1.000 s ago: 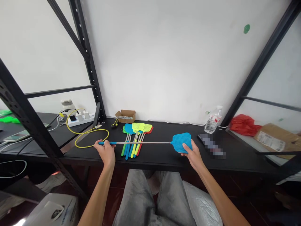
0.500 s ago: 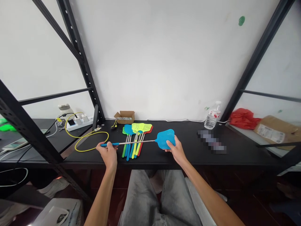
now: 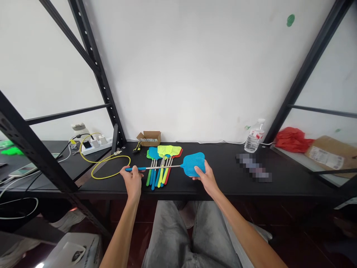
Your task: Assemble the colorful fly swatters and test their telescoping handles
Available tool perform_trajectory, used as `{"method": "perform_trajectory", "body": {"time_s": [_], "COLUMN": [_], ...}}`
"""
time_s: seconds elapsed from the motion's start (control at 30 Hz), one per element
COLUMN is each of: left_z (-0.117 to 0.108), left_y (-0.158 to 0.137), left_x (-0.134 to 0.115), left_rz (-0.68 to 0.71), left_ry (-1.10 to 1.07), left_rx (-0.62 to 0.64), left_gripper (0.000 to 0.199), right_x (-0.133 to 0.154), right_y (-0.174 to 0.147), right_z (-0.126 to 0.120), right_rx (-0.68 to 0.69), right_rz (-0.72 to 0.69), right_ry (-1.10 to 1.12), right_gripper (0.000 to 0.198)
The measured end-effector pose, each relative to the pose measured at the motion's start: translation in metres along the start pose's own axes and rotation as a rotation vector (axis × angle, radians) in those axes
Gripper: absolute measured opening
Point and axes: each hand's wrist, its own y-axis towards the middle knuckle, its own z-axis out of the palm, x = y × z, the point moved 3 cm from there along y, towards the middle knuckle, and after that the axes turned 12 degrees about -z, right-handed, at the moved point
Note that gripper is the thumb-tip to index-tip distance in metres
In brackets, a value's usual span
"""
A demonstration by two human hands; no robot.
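A blue fly swatter (image 3: 192, 163) with a thin metal rod is stretched level between my hands, above the table's front part. My left hand (image 3: 133, 182) pinches its blue handle, thumb on top. At the other end my right hand (image 3: 206, 178) grips the perforated paddle by its right edge, thumb across the front. Just behind the rod lies a pile of fly swatters (image 3: 164, 150) in green, blue, yellow and red, paddles toward the wall and handles toward me. The held rod crosses in front of part of the pile.
A small open cardboard box (image 3: 149, 139) stands by the wall. Left of my left hand a yellow cable (image 3: 111, 176) loops over the black table (image 3: 223, 182), near a power strip (image 3: 97, 145). A water bottle (image 3: 254, 137) and a blurred-out object (image 3: 253, 168) are at the right.
My hands have come slightly closer together, and the rod between handle and paddle looks shorter. The view has shifted a little. Both hands keep their hold on the blue fly swatter.
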Motion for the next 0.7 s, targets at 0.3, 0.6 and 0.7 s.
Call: {"method": "perform_trajectory", "body": {"time_s": [0.3, 0.6, 0.7], "left_z": [0.003, 0.003, 0.003], "left_y": [-0.006, -0.009, -0.01], "left_x": [-0.004, -0.004, -0.007], "left_rz": [0.074, 0.051, 0.043], "left_ry": [-0.079, 0.001, 0.036], "left_rx": [0.207, 0.247, 0.274], "left_gripper": [0.027, 0.029, 0.028], "right_x": [-0.015, -0.017, -0.014], "right_y": [-0.006, -0.005, -0.003], "right_z": [0.068, 0.056, 0.045], "right_rx": [0.094, 0.051, 0.001], "right_rz": [0.008, 0.051, 0.088], "right_ry": [0.11, 0.192, 0.21], "right_gripper": [0.046, 0.044, 0.044]}}
